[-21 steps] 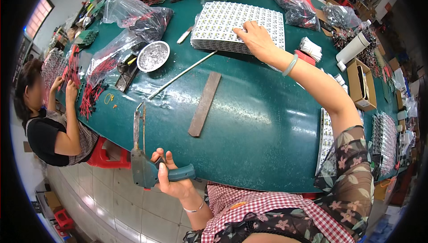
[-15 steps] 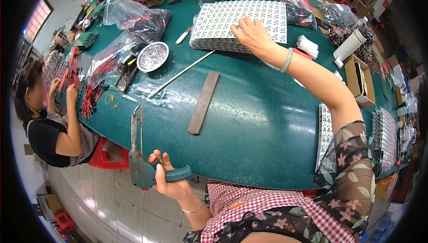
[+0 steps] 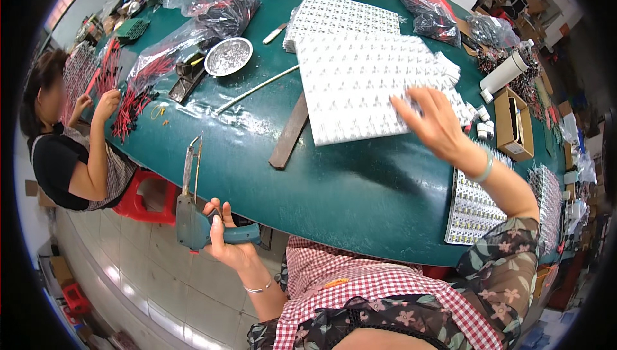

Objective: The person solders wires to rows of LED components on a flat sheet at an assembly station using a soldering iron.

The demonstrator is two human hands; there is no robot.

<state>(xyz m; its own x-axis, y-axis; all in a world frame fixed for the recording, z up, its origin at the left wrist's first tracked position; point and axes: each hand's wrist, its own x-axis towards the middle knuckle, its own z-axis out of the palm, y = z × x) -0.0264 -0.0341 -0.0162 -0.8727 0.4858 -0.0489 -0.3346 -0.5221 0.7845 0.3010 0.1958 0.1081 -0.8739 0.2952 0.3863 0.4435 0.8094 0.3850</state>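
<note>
My left hand (image 3: 232, 247) is wrapped round the teal handle of a soldering gun (image 3: 193, 225), whose metal tip and thin wire guide point up over the table's near edge. With my right hand (image 3: 440, 125) I grip a large white circuit board panel (image 3: 360, 80) by its right side. The panel hangs tilted above the green table, casting a shadow. Rows of small marks cover it. Behind it, partly covered, lies the stack of white panels (image 3: 347, 13). A flat brown bar (image 3: 289, 135) and a thin pale rod (image 3: 257, 90) run partly under the held panel.
A silver bowl (image 3: 229, 56) stands left of the panels. Plastic bags of wires (image 3: 225, 16) lie beyond it. On the right are another board panel (image 3: 472, 212), a cardboard box (image 3: 514, 125) and a white bottle (image 3: 506, 72). A co-worker (image 3: 67, 138) sits at the left edge handling red wires.
My right hand has drawn the top panel off the stack toward me and to the right. The soldering gun in my left hand has shifted slightly left and up in view.
</note>
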